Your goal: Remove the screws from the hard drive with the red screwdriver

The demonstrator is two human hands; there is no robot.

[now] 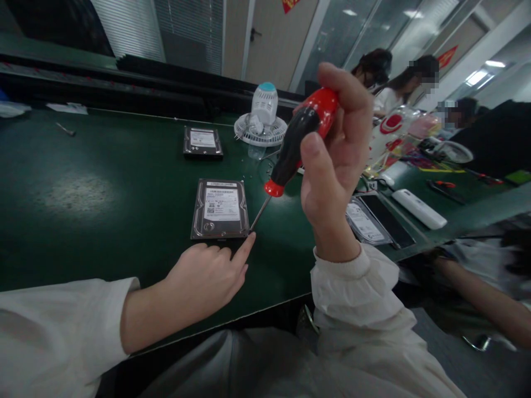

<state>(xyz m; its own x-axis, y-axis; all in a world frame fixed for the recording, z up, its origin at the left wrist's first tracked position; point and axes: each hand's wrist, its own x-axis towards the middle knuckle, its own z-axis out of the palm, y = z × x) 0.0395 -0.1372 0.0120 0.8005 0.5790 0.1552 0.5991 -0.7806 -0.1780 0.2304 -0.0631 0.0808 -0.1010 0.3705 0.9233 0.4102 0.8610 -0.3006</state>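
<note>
A hard drive (220, 207) with a white label lies flat on the green table in front of me. My right hand (338, 149) is wrapped round the red and black handle of a screwdriver (301, 138). Its thin shaft slants down to the drive's near right corner. My left hand (207, 276) is by the near edge of the drive, index finger stretched to that corner beside the screwdriver tip. Its other fingers are bent, and their tips are hidden. Whether the tip sits in a screw is too small to make out.
Farther back lie another hard drive (202, 142) and a small white fan (264, 113), with tiny screws nearby. At right are a third drive (367, 221), a dark flat panel (390, 218) and a white oblong device (418, 208). Other people sit at the right; one person's forearm (485, 293) shows.
</note>
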